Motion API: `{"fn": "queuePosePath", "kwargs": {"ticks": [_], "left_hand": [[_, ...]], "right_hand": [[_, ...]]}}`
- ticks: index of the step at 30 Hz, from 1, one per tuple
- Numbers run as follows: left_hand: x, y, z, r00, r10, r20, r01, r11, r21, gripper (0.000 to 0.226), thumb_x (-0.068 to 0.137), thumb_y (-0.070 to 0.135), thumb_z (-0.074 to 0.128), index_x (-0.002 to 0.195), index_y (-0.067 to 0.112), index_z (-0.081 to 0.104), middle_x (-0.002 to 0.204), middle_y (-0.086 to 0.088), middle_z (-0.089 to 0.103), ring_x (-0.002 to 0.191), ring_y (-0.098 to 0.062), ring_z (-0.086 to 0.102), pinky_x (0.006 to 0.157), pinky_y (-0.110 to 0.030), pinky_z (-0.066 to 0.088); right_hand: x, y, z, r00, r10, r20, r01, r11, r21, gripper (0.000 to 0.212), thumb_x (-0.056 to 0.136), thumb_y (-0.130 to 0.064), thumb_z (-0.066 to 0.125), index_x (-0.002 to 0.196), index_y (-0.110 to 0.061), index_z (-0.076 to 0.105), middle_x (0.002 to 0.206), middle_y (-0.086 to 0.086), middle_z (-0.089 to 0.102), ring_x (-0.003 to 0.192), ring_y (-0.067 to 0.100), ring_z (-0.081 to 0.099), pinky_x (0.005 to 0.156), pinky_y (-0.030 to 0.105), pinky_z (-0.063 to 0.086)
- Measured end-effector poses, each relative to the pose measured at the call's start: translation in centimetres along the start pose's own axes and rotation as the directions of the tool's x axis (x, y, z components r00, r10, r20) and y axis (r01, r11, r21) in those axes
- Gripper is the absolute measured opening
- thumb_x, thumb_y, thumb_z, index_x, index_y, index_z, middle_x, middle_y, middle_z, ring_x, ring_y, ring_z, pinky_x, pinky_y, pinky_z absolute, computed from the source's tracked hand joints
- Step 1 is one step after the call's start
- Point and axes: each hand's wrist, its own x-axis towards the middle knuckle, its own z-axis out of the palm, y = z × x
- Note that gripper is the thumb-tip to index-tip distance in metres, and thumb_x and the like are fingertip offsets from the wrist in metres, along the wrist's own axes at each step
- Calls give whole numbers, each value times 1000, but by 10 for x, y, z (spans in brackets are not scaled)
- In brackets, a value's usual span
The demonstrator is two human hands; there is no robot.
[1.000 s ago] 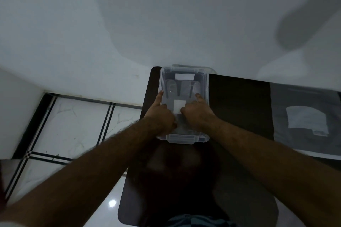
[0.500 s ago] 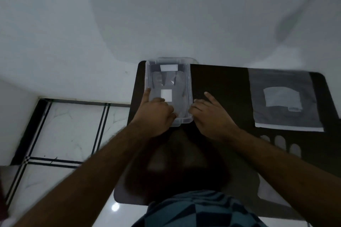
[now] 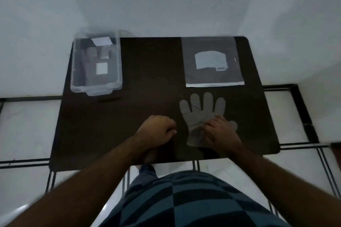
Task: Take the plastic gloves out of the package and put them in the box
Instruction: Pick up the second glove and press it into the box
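A clear plastic box (image 3: 77,79) stands at the table's far left corner, with one plastic glove (image 3: 92,79) lying flat inside it. The grey package (image 3: 212,73) with a white label lies at the far right. A second plastic glove (image 3: 203,110) is spread on the table in front of the package, fingers pointing away from me. My right hand (image 3: 219,134) rests on this glove's palm and cuff, fingertips pinching the crumpled film. My left hand (image 3: 155,134) is curled in a loose fist on the table just left of the glove, holding nothing.
The dark table (image 3: 147,79) stands against a white wall. White tiled floor with black lines shows on both sides. My patterned shirt fills the bottom of the view.
Both hands have left the box and come back toward me and to the right. My right hand now lies on the second glove. The view has swung to show the whole table.
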Motion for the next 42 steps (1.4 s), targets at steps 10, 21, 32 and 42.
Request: {"fn": "queuePosePath", "kwargs": {"ticks": [10, 21, 32, 42], "left_hand": [[11, 83, 115, 999, -5, 32, -1, 980, 198, 52, 102, 54, 58, 147, 27, 59, 142, 3, 60, 128, -21, 53, 111, -41, 41], [-13, 89, 151, 975, 205, -89, -163, 924, 345, 17, 83, 30, 86, 97, 31, 77, 101, 6, 73, 95, -18, 67, 83, -37, 56], [-31, 68, 56, 807, -329, -490, 71, 879, -472, 7, 103, 21, 68, 109, 25, 68, 103, 8, 72, 94, -8, 70, 79, -29, 59], [-49, -56, -110, 624, -528, -576, -134, 654, -745, 5, 100, 12, 74, 97, 15, 73, 87, -7, 78, 82, -22, 76, 74, -34, 62]], "right_hand": [[-90, 61, 35, 959, -48, 278, 77, 993, -94, 69, 87, -65, 66, 145, -30, 57, 151, 0, 55, 144, 25, 46, 125, 48, 26], [-100, 52, 49, 984, -145, 103, 155, 984, -90, 22, 99, -38, 57, 113, -27, 71, 117, -2, 70, 114, 20, 62, 108, 45, 46], [-8, 6, -41, 999, 6, -51, 24, 830, 557, 1, 92, -23, 72, 90, -23, 72, 86, -7, 72, 81, 9, 69, 76, 36, 59], [169, -116, -144, 996, 63, 57, -83, 586, 806, 6, 90, -6, 75, 96, -7, 75, 89, 6, 81, 87, 25, 79, 83, 36, 64]]}}
